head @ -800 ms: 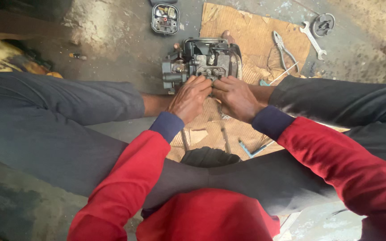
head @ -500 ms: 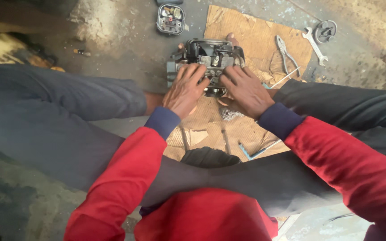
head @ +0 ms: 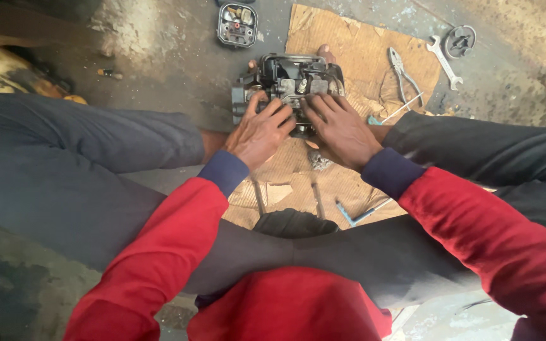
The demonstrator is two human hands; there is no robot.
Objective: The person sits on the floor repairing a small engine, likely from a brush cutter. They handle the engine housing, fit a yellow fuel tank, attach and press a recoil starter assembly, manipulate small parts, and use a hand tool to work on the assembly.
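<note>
A dark grey metal engine part point(head: 289, 79), like a carburettor body, rests on a sheet of cardboard point(head: 361, 47) between my feet. My left hand point(head: 260, 132) presses its fingers on the part's near left side. My right hand point(head: 341, 129) lies on its near right side, fingers spread over the top. Both hands grip the part. Toes show just behind the part. My sleeves are red with blue cuffs.
Pliers point(head: 402, 69), a spanner point(head: 443, 60) and a round black disc point(head: 461, 41) lie at the cardboard's far right. A small open black housing point(head: 237, 25) sits on the concrete beyond. Thin rods point(head: 317, 199) and a blue tool point(head: 349, 215) lie near my lap. My dark-trousered legs flank everything.
The view has tilted down a little, so the part sits lower in frame. My hands have shifted slightly on the part and still hold it.
</note>
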